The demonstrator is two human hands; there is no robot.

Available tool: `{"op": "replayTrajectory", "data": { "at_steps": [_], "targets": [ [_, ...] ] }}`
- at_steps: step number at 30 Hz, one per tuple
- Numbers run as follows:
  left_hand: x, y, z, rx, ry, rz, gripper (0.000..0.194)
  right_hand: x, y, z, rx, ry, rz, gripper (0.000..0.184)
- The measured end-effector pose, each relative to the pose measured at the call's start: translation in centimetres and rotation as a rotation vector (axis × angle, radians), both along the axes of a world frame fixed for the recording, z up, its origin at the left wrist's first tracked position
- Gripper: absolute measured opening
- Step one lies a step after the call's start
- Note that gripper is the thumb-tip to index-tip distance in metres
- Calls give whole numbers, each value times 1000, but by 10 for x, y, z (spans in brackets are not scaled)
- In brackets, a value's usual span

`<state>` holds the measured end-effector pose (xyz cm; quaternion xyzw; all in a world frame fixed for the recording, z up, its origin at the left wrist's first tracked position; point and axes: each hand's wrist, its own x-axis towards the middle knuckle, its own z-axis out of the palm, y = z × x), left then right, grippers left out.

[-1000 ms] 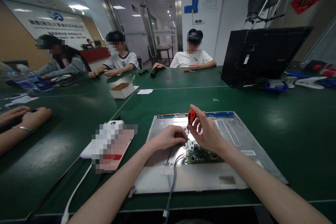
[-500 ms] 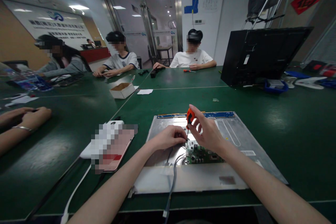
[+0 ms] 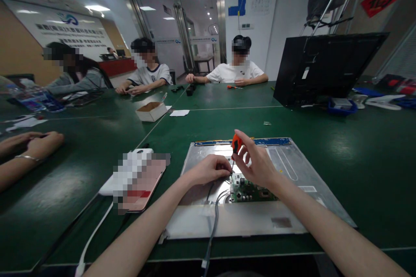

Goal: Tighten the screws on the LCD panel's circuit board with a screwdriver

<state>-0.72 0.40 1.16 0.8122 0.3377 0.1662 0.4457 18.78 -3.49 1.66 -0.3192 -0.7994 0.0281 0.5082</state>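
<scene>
At lower center, the right hand [image 3: 259,163] is pinching a freshly twisted screwdriver [image 3: 236,143], work apparently advancing, the left hand [image 3: 212,168] pressing fingertips together.

Bare hands [image 3: 260,165], slim fingers [image 3: 245,137]; bare forearms [image 3: 152,220], slender, tapering toward wrists [image 3: 186,181].

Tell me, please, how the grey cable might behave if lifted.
The grey cable would probably flop, since it curves loosely across the metal panel. It might tug the green circuit board, as its upper end appears to reach the board's edge.
</scene>
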Motion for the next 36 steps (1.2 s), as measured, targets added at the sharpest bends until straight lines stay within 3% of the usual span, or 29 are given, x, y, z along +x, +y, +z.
{"op": "replayTrajectory", "data": {
  "at_steps": [28,36],
  "targets": [
    [-1,1,-4,15,-5,3,11,0,4,-5,72,11,-31,64],
    [-1,0,-2,-20,-27,5,9,-1,0,1,49,9,0,65]
  ]
}}
